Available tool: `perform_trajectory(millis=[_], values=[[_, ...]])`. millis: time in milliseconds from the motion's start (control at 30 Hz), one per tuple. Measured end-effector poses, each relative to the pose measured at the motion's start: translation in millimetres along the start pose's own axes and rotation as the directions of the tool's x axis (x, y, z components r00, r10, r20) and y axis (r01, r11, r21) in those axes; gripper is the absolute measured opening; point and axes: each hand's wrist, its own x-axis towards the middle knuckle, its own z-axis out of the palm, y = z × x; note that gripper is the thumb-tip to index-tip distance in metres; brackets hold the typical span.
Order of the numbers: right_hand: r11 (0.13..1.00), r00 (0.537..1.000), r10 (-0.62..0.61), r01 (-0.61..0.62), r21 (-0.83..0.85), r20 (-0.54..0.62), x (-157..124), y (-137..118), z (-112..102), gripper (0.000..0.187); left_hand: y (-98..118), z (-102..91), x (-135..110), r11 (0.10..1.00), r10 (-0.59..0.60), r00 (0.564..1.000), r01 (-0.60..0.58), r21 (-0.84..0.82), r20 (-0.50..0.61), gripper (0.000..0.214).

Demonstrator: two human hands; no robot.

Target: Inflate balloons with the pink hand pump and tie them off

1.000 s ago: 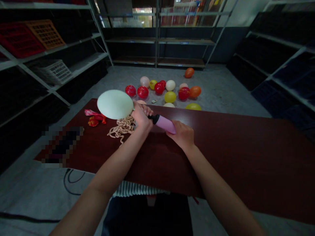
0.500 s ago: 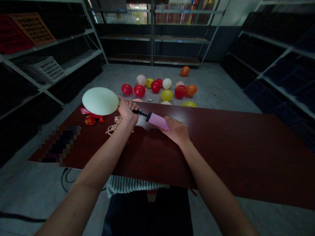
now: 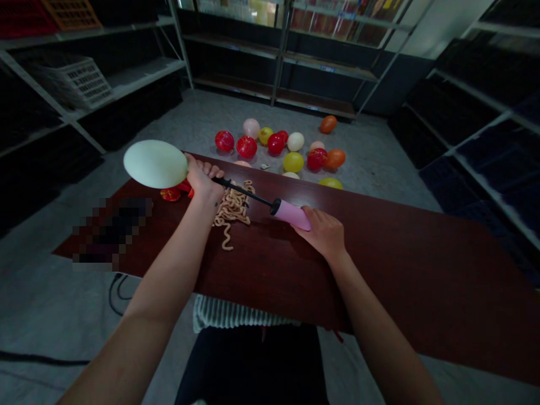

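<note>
A pale, whitish-green inflated balloon (image 3: 155, 163) sticks out to the left of my left hand (image 3: 203, 175). That hand is closed around the balloon's neck and one end of the hand balloon pump (image 3: 293, 214); the joint between them is hidden by my fingers. My right hand (image 3: 323, 231) grips the pump's pink barrel. Between my hands the thin black rod shows at length. Below the rod, a heap of wavy tan strands (image 3: 233, 208) lies on the dark red table (image 3: 270, 264). Uninflated red balloons (image 3: 171, 194) lie partly behind my left hand and wrist.
Several inflated balloons (image 3: 276, 144) in red, yellow, white and orange rest on the floor beyond the table. A blurred-out dark object (image 3: 116, 228) lies at the table's left. Shelves (image 3: 278, 62) line the back and sides; a white crate (image 3: 84, 84) sits on the left one.
My hands have moved apart, so more of the pump's black rod shows. The balloon has gone left with my left hand, uncovering more of the tan heap. The view has tilted.
</note>
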Motion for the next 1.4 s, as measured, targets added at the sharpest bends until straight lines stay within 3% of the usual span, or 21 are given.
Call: perform_trajectory(millis=[267, 533, 667, 867, 1067, 1400], values=[[0.999, 1.0, 0.025, -0.025, -0.025, 0.016, -0.4, 2.1, 1.5, 0.04, -21.0, -9.1, 0.9, 0.999, 0.031, 0.998, -0.032, 0.021, 0.061, 0.064], [0.999, 0.998, 0.043, -0.043, 0.013, 0.042, 1.7, -10.1, -3.3, 0.042, -75.0, -10.7, -36.8, 0.998, -0.038, 0.985, 0.027, 0.062, 0.17, 0.064], [0.995, 0.994, 0.079, -0.084, 0.058, 0.078, 2.8, -26.4, -8.2, 0.046, -87.4, -13.2, -48.2, 0.996, -0.067, 0.976, 0.053, 0.069, 0.208, 0.062], [0.994, 0.99, 0.07, -0.079, 0.074, 0.121, 8.1, -36.6, -12.1, 0.049, -73.5, -9.1, -49.8, 0.996, -0.07, 0.986, 0.062, 0.058, 0.15, 0.061], [0.998, 0.998, 0.042, -0.044, 0.045, 0.049, 11.3, -32.7, -16.4, 0.052, -55.5, -4.2, -43.0, 0.999, -0.043, 0.985, 0.042, 0.013, 0.164, 0.059], [0.995, 0.999, -0.028, 0.031, -0.094, 0.027, -3.1, 10.6, -19.0, 0.044, -7.4, -11.5, -5.7, 0.997, 0.042, 0.994, -0.036, -0.067, 0.098, 0.058]])
